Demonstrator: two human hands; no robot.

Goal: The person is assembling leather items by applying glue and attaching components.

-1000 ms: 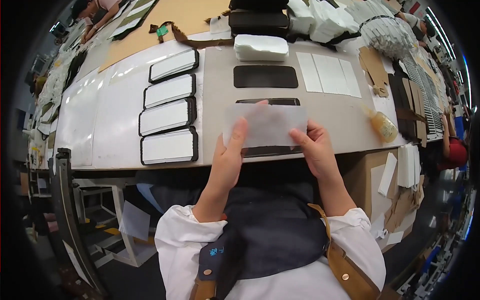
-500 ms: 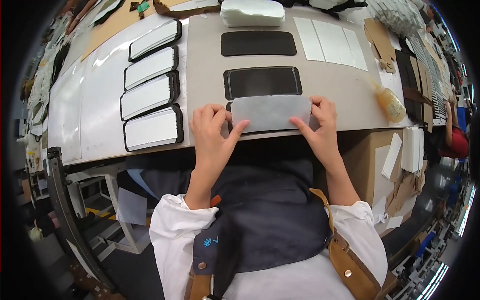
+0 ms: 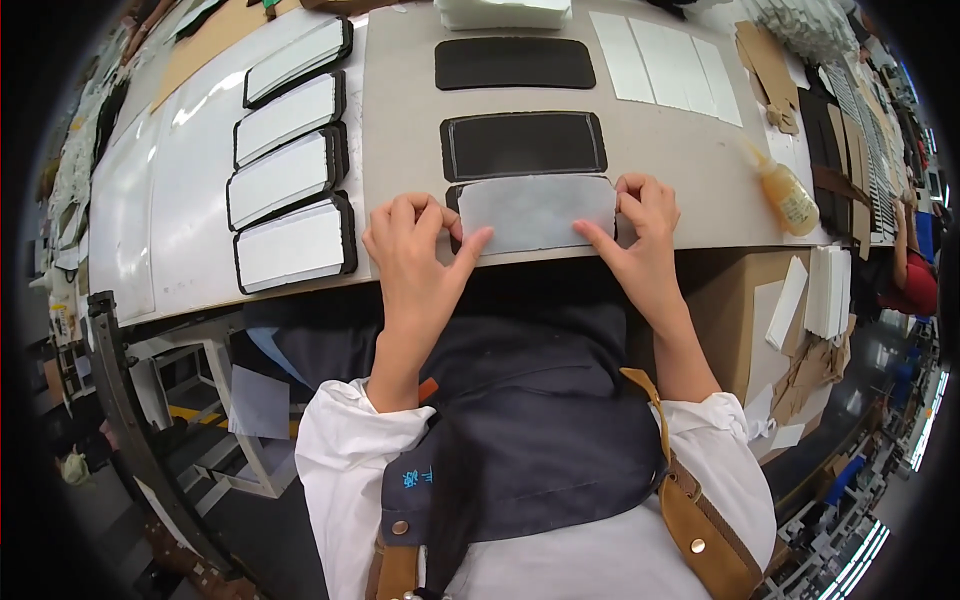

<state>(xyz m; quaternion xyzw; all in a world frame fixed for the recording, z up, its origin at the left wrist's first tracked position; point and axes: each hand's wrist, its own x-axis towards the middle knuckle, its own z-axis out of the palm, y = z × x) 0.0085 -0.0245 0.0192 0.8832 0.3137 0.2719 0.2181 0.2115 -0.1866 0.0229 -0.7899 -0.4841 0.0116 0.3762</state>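
A whitish, slightly see-through rectangular sheet [image 3: 537,215] lies over a black panel at the table's near edge; only the panel's dark left end and thin edges show around it. My left hand [image 3: 418,240] is closed on the sheet's left end, thumb on top and fingers curled at the side. At the opposite end, my right hand [image 3: 643,225] pinches the sheet the same way. Just beyond it lies a black panel [image 3: 524,146] with a pale line along its border. Farther back is a plain black panel [image 3: 514,63].
On the left, several black panels topped with white sheets [image 3: 290,243] lie in a column. White strips [image 3: 665,65] rest at the back right, near a bottle of yellowish liquid [image 3: 788,198]. A white stack [image 3: 503,12] stands at the back. A cardboard box [image 3: 735,310] sits below the table edge.
The sheet now lies flatter over the near black panel, with both hands still at its ends. The whole view has shifted slightly, so the table things appear higher.
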